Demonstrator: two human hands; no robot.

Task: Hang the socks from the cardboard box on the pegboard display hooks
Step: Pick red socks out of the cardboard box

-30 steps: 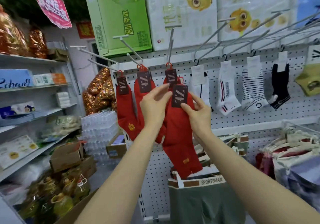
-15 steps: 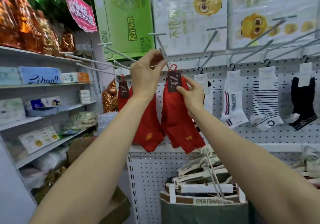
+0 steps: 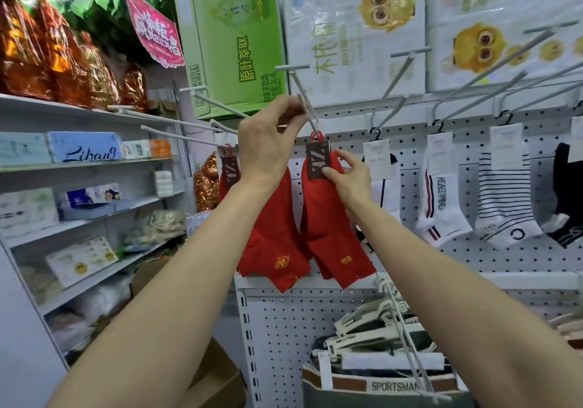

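A red pair of socks [image 3: 331,231] with a dark label [image 3: 318,160] hangs by its red hanger loop on a white display hook [image 3: 304,104] of the pegboard [image 3: 473,259]. My right hand [image 3: 348,180] pinches the label's lower edge. My left hand [image 3: 268,142] is raised at the hook, fingers curled round its rod just above the loop. More red socks [image 3: 271,249] hang behind my left wrist, and another labelled pair [image 3: 228,171] hangs further left. A cardboard box [image 3: 217,379] shows at the bottom, between my forearms.
White, striped and black socks [image 3: 441,205] hang on hooks to the right. Several bare hook rods [image 3: 467,82] stick out toward me at head height. Shelves of goods [image 3: 88,161] stand on the left. Hangers and folded garments [image 3: 378,369] lie below the pegboard.
The red socks were lifted from chest height up to the hook, and the loop now sits on the rod. My left hand moved from the label up to the hook.
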